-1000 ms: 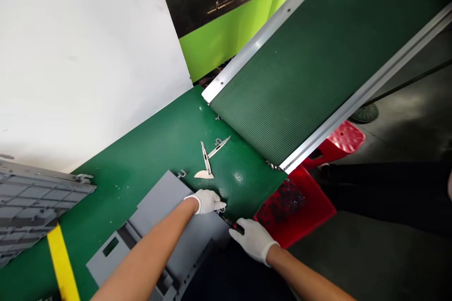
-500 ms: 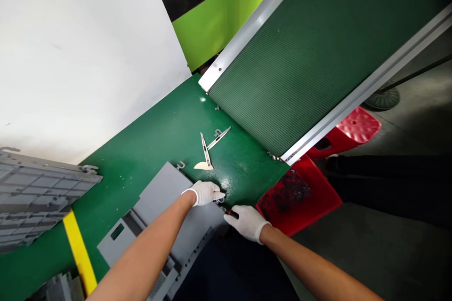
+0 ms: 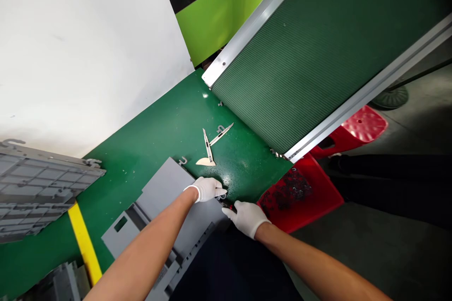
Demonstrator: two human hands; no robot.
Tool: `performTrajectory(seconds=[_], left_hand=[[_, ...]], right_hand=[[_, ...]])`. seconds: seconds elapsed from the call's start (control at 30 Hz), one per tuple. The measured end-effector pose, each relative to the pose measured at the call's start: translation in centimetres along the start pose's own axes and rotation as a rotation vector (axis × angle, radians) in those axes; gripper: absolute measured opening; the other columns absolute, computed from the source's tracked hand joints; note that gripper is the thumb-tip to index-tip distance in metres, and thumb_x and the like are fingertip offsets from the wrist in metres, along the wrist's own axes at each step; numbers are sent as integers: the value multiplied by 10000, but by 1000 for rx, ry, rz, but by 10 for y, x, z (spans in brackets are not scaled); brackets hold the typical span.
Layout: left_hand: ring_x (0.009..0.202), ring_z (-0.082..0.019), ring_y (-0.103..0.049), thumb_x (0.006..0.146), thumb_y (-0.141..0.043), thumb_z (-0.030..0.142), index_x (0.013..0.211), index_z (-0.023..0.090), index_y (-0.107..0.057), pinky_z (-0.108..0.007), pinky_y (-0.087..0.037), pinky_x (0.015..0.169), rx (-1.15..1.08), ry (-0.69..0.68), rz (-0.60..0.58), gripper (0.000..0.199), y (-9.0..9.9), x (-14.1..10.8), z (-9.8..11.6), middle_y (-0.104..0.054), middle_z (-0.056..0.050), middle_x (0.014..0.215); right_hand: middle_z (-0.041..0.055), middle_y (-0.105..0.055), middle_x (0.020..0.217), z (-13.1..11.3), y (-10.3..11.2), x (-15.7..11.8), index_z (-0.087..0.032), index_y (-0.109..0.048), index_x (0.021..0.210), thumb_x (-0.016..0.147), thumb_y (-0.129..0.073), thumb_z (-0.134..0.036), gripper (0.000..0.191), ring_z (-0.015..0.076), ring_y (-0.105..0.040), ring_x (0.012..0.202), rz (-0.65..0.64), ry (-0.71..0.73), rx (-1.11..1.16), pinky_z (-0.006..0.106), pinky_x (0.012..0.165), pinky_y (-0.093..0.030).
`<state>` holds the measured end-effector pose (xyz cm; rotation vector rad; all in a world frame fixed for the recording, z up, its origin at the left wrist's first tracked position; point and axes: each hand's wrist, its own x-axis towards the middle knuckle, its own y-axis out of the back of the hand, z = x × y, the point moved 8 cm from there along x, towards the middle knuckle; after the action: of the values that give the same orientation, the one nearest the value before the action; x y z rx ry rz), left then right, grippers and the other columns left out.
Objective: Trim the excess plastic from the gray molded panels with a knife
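Note:
A grey plastic panel (image 3: 165, 181) lies on the green worktop in front of my body, with a small hook (image 3: 182, 161) at its far corner. Over the panel's right edge, my left hand (image 3: 207, 189), in a white glove, has its fingers pinched at a small grey hook (image 3: 222, 196). My right hand (image 3: 247, 218), gloved too, is closed around what look like pliers (image 3: 230, 206) with a red and black handle. Their dark jaws point at that hook, close to my left fingertips; whether they touch it is not clear.
Two utility knives (image 3: 208, 146) and a cream-coloured piece (image 3: 205, 162) lie beyond the panel. A conveyor belt (image 3: 300, 70) rises at right. A red bin (image 3: 318, 211) holds dark scraps, beside a red stool (image 3: 365, 124). Grey panels (image 3: 45, 183) stand at left. Another person's dark-clothed legs (image 3: 388, 188) are at right.
The whole view has shifted slightly. My right hand has moved a little closer to my left, and less of the pliers' handle shows. Both hands keep their hold.

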<state>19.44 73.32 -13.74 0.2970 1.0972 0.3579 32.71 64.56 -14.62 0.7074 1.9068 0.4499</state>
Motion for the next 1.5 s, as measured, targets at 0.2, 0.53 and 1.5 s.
performTrajectory(seconds=[0.2,0.53,1.5], left_hand=[[711,-145,-566,893,-468,602,813,243,-681,-281,-405,763,-3,-4,-26,426,-2,3,0,-676,24,776],[693,-139,-534,892,-476,594,834,228,-675,-252,-407,677,-29,-24,-49,421,-4,6,-7,-637,22,756],[761,-167,-572,912,-469,581,861,161,-676,-281,-460,733,-470,-225,199,471,23,5,61,-673,-26,825]], right_hand=[[197,-724,892,-2,5,4,-147,-686,978,932,-152,-751,808,348,-701,872,-12,63,-74,425,750,-489],[155,-716,976,-6,12,-1,-180,-679,947,929,-222,-746,727,326,-694,896,13,5,15,407,744,-499],[138,-730,859,37,13,-11,-197,-675,822,955,-251,-705,674,290,-687,883,2,-113,265,362,790,-456]])
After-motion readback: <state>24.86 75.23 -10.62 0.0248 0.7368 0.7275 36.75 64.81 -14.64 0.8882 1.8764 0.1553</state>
